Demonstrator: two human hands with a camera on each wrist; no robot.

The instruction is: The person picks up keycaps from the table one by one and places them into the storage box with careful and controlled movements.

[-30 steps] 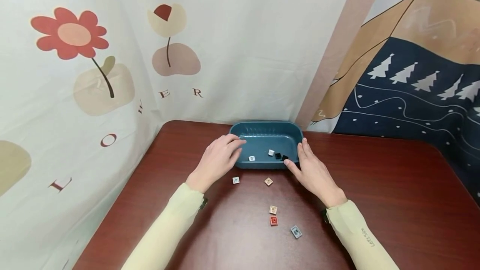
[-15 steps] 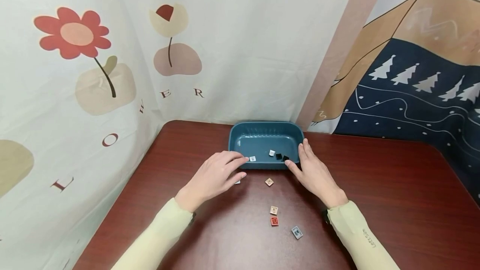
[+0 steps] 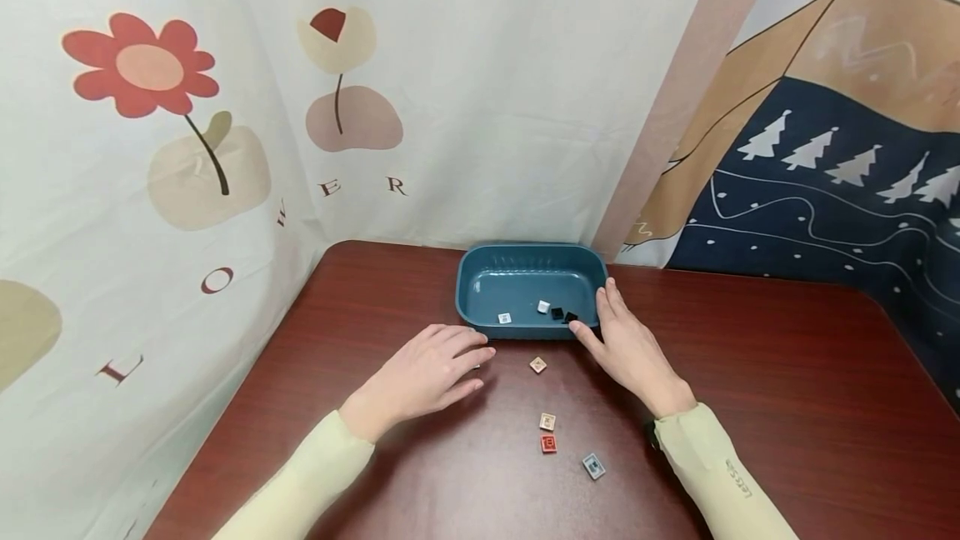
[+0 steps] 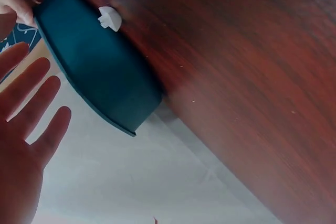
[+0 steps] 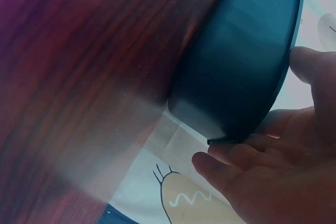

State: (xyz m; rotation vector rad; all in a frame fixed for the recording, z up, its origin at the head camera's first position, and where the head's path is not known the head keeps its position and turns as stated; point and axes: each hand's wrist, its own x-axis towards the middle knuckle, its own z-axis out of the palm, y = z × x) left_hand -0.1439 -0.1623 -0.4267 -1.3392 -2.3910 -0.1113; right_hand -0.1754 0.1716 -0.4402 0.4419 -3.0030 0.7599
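A blue rectangular plastic tray [image 3: 480,332] stands at the back of the table. My right hand [image 3: 633,346] holds its right front corner, thumb at the front rim and fingers along the side. Spread with nothing between its fingers, my left hand [image 3: 423,373] hovers in front of the tray's left corner. Its fingertips are over a white keycap [image 4: 110,18], mostly hidden in the head view. Inside the tray lie two white keycaps, one at the left [image 3: 505,318], and black keycaps [image 3: 557,313]. A tan keycap [image 3: 537,365] lies just in front of the tray.
Nearer on the dark red wooden table [image 3: 750,390] lie another tan keycap [image 3: 547,422], a red keycap [image 3: 549,443] and a grey-blue keycap [image 3: 594,466]. A printed cloth curtain [image 3: 480,107] hangs right behind the table's back edge and along its left side.
My left hand has drawn back from over the tray toward me, coming down beside the white keycap on the table. The right hand stays at the tray's corner.
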